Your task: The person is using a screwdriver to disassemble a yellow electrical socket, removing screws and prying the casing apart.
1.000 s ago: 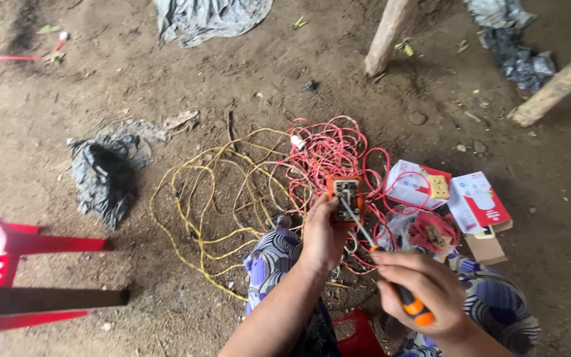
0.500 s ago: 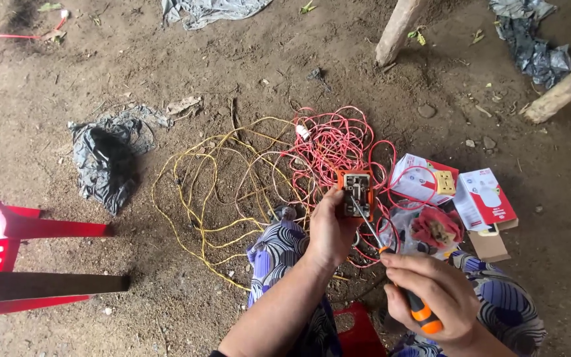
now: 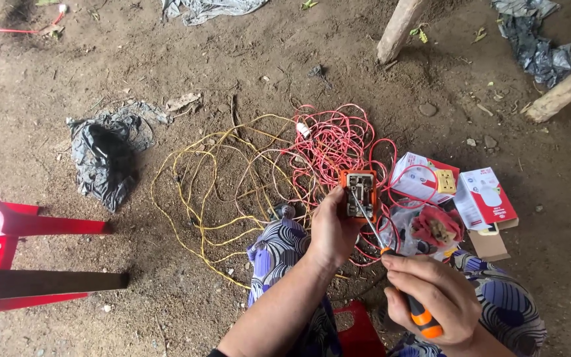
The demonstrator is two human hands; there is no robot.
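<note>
Nearest, at the lower right, the right hand (image 3: 434,297) has its fingers wrapped tight round the orange-and-black handle of a screwdriver (image 3: 398,277), whose thin metal shaft slants up and to the left. Its tip rests on the open back of a small orange electrical socket (image 3: 359,193). The left hand (image 3: 332,231), just left of the tool, has its fingers clamped on the lower part of that socket and holds it up above the ground, over the person's patterned-cloth knees.

Just right of the socket lies a clear bag (image 3: 424,228) with a reddish thing inside, and past it two red-and-white cardboard boxes (image 3: 484,198) on the dirt floor (image 3: 232,59). Behind the socket a tangle of red wire (image 3: 338,139) spreads out, with loops of yellow wire (image 3: 206,178) to its left. Farther left lies a crumpled black plastic bag (image 3: 104,158). At the near left edge stands a red plastic chair (image 3: 8,231). Far off, two wooden poles (image 3: 398,26) lean in at the top right.
</note>
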